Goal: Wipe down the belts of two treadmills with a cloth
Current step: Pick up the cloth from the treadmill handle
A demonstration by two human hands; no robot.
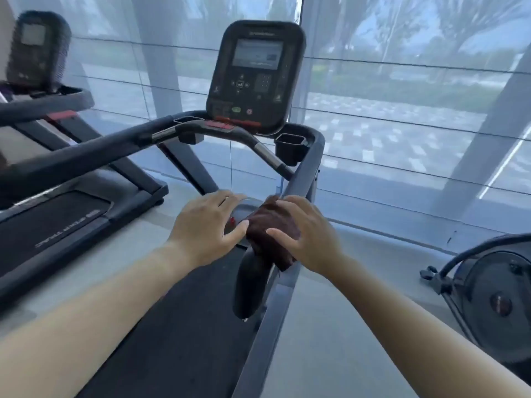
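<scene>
Cloth (270,222), dark brown, bunched on the right handrail (304,173) of the near treadmill, above its belt (178,326). We see the right hand (310,234) with its grip curled over the wad, thumb and fingers bracketing it. On the left hand (204,225) the grip is apart, fingers spread, thumb tip touching the cloth edge. Second treadmill (51,222) stands left.

Both 2 arms stretched forward, bare. Left hand (205,225) is palm-down, fingers spread; right hand (307,234) is cupped round the cloth (268,218).
</scene>
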